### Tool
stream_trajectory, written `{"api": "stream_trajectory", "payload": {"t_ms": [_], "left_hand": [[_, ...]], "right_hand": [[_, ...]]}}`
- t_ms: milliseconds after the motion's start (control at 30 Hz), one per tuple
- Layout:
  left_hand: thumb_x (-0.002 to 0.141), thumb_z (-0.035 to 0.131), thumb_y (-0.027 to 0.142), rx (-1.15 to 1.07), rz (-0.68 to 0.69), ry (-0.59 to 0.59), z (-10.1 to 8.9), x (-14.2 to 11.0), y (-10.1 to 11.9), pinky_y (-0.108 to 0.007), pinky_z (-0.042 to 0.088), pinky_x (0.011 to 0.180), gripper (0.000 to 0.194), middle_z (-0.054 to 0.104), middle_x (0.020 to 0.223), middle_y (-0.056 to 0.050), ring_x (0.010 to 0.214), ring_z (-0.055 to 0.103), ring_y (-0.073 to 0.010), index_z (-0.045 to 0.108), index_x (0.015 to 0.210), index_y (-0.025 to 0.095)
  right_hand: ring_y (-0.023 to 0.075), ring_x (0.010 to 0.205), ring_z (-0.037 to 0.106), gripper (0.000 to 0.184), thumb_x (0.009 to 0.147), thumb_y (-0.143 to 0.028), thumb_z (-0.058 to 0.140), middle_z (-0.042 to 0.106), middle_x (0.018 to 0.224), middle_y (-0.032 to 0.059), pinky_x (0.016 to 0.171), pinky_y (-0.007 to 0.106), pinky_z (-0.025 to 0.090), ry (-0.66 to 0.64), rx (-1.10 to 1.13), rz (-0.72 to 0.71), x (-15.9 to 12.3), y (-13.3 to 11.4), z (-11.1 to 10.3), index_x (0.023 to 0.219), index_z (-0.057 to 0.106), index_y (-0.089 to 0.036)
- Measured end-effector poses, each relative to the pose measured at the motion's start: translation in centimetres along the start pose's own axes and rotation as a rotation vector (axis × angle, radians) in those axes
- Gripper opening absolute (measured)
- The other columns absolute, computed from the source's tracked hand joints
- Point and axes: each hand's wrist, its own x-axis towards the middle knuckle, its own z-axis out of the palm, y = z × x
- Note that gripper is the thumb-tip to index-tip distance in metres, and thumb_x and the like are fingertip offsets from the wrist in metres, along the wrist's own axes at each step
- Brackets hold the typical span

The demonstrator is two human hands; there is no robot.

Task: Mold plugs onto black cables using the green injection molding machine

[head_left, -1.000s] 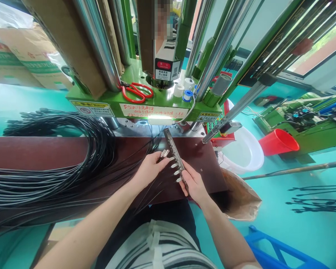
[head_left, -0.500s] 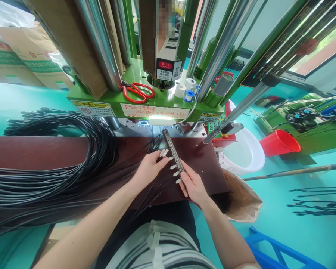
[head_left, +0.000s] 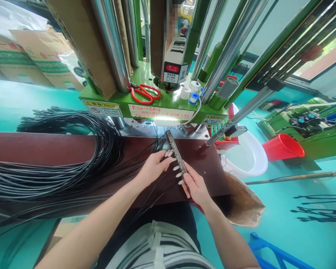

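Note:
Over the front of the brown table (head_left: 210, 160), my right hand (head_left: 195, 183) grips the near end of a long, narrow metal bar (head_left: 176, 148) that slants away toward the machine. Several small silvery connectors (head_left: 178, 175) stick out from the bar's left side. My left hand (head_left: 156, 166) pinches a small silvery connector (head_left: 169, 153) between thumb and finger, at the bar's left edge; whether it is seated in the bar I cannot tell. Thin black cables (head_left: 156, 145) run under and behind my left hand.
A green press (head_left: 106, 98) with steel columns stands ahead, red-handled scissors (head_left: 145, 94) and tape rolls (head_left: 194, 98) on its ledge. A large bundle of black cables (head_left: 100, 149) lies left. A white tub (head_left: 254, 153), red bucket (head_left: 284, 146) and paper sack (head_left: 245, 203) stand right.
The camera view has shifted slightly, so the surroundings sit further right. My left hand has brought the pinched connector closer against the bar; my right hand keeps its hold.

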Motion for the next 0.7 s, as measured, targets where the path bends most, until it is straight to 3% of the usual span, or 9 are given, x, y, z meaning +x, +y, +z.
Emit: {"api": "stream_trajectory", "payload": {"t_ms": [100, 167, 333, 700], "left_hand": [[0.079, 0.046, 0.044, -0.108, -0.038, 0.052, -0.3, 0.2, 0.0, -0.019, 0.030, 0.044, 0.031, 0.042, 0.056, 0.004, 0.048, 0.037, -0.0074, 0.055, 0.075, 0.015], [0.079, 0.045, 0.044, -0.059, -0.051, 0.082, -0.5, 0.3, 0.0, -0.018, 0.026, 0.042, 0.032, 0.039, 0.053, 0.005, 0.046, 0.033, -0.0069, 0.057, 0.075, 0.015], [0.077, 0.048, 0.044, 0.112, -0.069, -0.002, -0.6, 0.5, -0.1, -0.019, 0.022, 0.041, 0.032, 0.036, 0.050, 0.006, 0.045, 0.027, -0.0061, 0.053, 0.064, 0.016], [0.074, 0.049, 0.042, 0.093, -0.154, -0.091, -1.3, 0.8, 0.8, -0.021, 0.018, 0.041, 0.032, 0.030, 0.048, 0.006, 0.044, 0.023, -0.0062, 0.045, 0.055, 0.017]], "right_hand": [[0.0048, 0.033, 0.036, 0.049, 0.089, -0.039, 0.043, 0.044, 0.046, -0.0072, 0.033, 0.017, 0.027, 0.027, 0.075, 0.015, 0.0, 0.1, -0.1, 0.134, 0.038, -0.019], [0.0047, 0.033, 0.035, 0.049, 0.089, -0.039, 0.043, 0.045, 0.047, -0.0070, 0.033, 0.017, 0.027, 0.029, 0.096, 0.021, 0.0, 0.1, -0.2, 0.133, 0.038, -0.020], [0.0047, 0.032, 0.035, 0.049, 0.089, -0.039, 0.044, 0.045, 0.046, -0.0069, 0.033, 0.017, 0.027, 0.004, 0.103, 0.027, 0.0, 0.0, -0.4, 0.133, 0.038, -0.020], [0.0051, 0.034, 0.035, 0.049, 0.089, -0.038, 0.044, 0.042, 0.046, -0.0079, 0.033, 0.018, 0.030, -0.022, 0.057, 0.002, 0.0, 0.1, -0.4, 0.134, 0.038, -0.020]]}}
